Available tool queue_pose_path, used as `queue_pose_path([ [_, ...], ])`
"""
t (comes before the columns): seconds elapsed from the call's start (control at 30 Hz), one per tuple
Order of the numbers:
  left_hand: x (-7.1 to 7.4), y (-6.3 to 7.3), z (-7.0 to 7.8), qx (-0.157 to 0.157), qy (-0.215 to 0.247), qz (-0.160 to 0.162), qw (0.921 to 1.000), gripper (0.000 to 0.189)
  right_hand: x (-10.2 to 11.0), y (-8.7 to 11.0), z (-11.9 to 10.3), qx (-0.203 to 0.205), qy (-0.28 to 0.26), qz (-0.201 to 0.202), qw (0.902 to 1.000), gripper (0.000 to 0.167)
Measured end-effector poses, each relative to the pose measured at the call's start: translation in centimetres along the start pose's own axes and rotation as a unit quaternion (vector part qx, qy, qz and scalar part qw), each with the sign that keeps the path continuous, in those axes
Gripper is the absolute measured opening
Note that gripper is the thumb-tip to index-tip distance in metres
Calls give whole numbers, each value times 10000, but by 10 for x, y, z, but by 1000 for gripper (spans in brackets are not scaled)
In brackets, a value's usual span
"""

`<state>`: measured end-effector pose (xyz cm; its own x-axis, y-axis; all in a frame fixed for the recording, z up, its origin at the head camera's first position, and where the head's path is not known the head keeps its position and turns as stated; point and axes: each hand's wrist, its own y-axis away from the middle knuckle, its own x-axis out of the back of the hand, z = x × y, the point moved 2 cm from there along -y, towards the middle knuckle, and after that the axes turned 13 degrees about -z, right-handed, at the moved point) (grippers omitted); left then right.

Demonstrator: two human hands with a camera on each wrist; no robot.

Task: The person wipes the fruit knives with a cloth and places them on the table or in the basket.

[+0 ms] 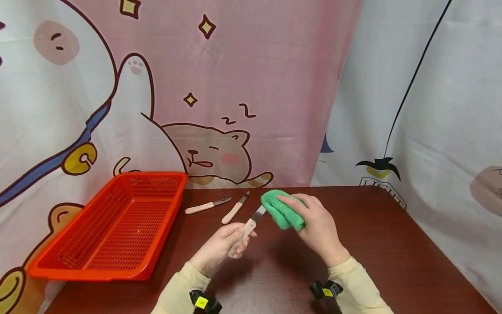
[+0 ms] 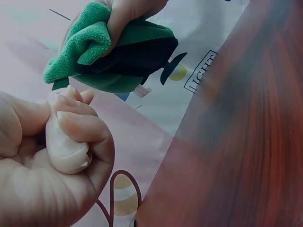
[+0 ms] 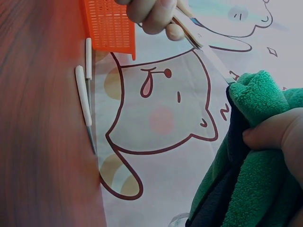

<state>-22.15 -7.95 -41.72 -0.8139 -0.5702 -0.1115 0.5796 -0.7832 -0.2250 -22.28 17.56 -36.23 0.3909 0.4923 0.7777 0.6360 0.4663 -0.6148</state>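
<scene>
My left hand (image 1: 223,244) grips a small knife by its pale handle (image 1: 244,237), blade pointing up and to the right. In the left wrist view the fingers curl round the handle (image 2: 68,146). My right hand (image 1: 319,226) holds a folded green cloth (image 1: 280,209) around the far end of the blade (image 1: 259,213), so the tip is hidden. Dark fabric shows on the cloth's other side in the right wrist view, with the thumb (image 3: 270,135) pressing on the green side. Two more pale-handled knives, one left (image 1: 201,208) and one nearer (image 1: 235,211), lie on the table behind my left hand.
An orange-red plastic basket (image 1: 157,244) with slotted walls stands at the left of the dark brown table (image 1: 376,244). Behind the table hangs a printed cartoon curtain (image 1: 255,65). Another pale curtain (image 1: 443,131) runs along the right edge.
</scene>
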Motion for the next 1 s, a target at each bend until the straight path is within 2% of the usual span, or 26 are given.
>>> queue_pose_path([
  [0.3, 6, 5, 3, 282, -243, 145, 9992, 39, 7, 4, 10, -304, -55, 55, 9995, 84],
  [0.5, 8, 7, 8, 293, -477, 195, 9982, 38, 11, 8, 15, -482, -79, 87, 9988, 83],
  [0.67, 11, 7, 10, 305, -887, 332, 9950, 34, 13, 11, 18, -596, -55, 33, 9982, 82],
  [0.77, 12, 7, 12, 412, -1295, 573, 9891, 30, 15, 13, 20, -652, -40, -15, 9979, 81],
  [0.9, 13, 8, 16, 588, -1930, 987, 9745, 25, 17, 14, 22, -654, 6, -63, 9978, 81],
  [1.0, 12, 9, 20, 667, -2275, 1183, 9643, 23, 18, 16, 24, -613, 78, -49, 9981, 81],
])
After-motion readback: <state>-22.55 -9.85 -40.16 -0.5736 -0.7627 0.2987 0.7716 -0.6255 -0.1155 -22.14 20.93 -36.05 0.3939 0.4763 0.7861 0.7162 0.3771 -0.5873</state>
